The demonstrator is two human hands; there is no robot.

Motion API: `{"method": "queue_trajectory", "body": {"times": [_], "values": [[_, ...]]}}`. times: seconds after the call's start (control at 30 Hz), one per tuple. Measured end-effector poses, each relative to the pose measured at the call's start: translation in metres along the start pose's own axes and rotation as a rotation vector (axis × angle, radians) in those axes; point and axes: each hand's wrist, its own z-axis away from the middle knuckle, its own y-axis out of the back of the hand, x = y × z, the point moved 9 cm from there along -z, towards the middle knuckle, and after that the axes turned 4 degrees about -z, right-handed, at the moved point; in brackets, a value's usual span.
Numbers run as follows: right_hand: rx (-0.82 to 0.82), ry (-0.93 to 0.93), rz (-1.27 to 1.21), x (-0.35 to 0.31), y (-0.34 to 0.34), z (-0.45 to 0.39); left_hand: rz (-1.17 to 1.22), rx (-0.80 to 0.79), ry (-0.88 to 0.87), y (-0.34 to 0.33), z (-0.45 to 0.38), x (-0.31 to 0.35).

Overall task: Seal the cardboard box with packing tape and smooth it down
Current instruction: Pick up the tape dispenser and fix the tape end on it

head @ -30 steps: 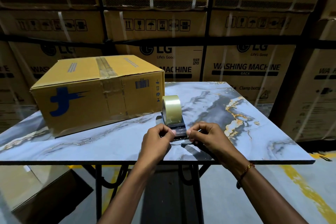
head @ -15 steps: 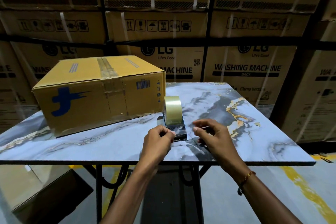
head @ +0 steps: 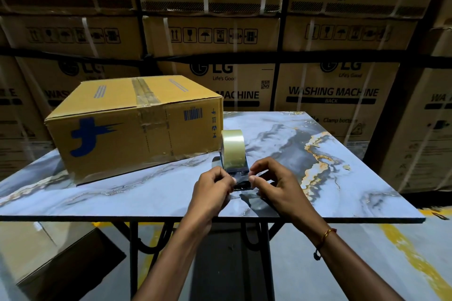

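Note:
A closed yellow cardboard box (head: 122, 127) with a blue logo sits on the left of the marble table (head: 342, 178); a strip of old tape runs over its top seam. Right of the box, near the front edge, a tape dispenser (head: 236, 168) stands with a clear tape roll (head: 233, 148) on it. My left hand (head: 212, 190) pinches the dispenser's front end from the left. My right hand (head: 274, 183) pinches the same end from the right, fingertips at the cutter. The loose tape end is too small to make out.
A wall of large strapped washing machine cartons (head: 330, 95) stands behind the table. An open carton (head: 49, 259) lies on the floor at lower left. Yellow floor marking (head: 415, 264) runs at lower right. The table rests on a black metal frame (head: 133, 252).
My right hand had lifted off with fingers spread half a second ago; it is now back at the dispenser's front, pinching beside my left hand. The box and dispenser have stayed put.

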Motion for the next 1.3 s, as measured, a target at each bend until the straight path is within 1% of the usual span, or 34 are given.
{"method": "queue_trajectory", "body": {"times": [0.17, 0.3, 0.4, 0.63, 0.8, 1.0, 1.17, 1.3], "values": [[0.042, 0.015, 0.014, -0.002, 0.000, -0.003, 0.013, -0.004, 0.006, 0.001, 0.000, 0.000], [0.022, 0.006, -0.039, 0.001, -0.001, -0.005, 0.018, -0.008, 0.005, 0.001, -0.002, -0.002], [0.030, 0.018, -0.028, 0.003, 0.000, -0.004, 0.036, -0.001, 0.000, 0.002, -0.003, -0.004], [0.007, 0.024, 0.018, 0.003, -0.002, -0.002, -0.009, 0.107, -0.056, 0.007, -0.004, -0.004], [-0.011, 0.078, 0.132, 0.000, -0.003, 0.000, -0.016, 0.094, -0.050, 0.007, -0.005, -0.004], [-0.005, 0.244, 0.343, -0.011, -0.011, 0.004, -0.030, 0.074, -0.023, 0.006, -0.005, -0.004], [0.068, 0.389, 0.518, -0.015, -0.015, 0.010, -0.040, 0.054, -0.014, 0.005, -0.003, -0.003], [0.104, 0.440, 0.610, -0.020, -0.017, 0.016, -0.052, 0.041, 0.005, 0.005, -0.003, -0.003]]}}
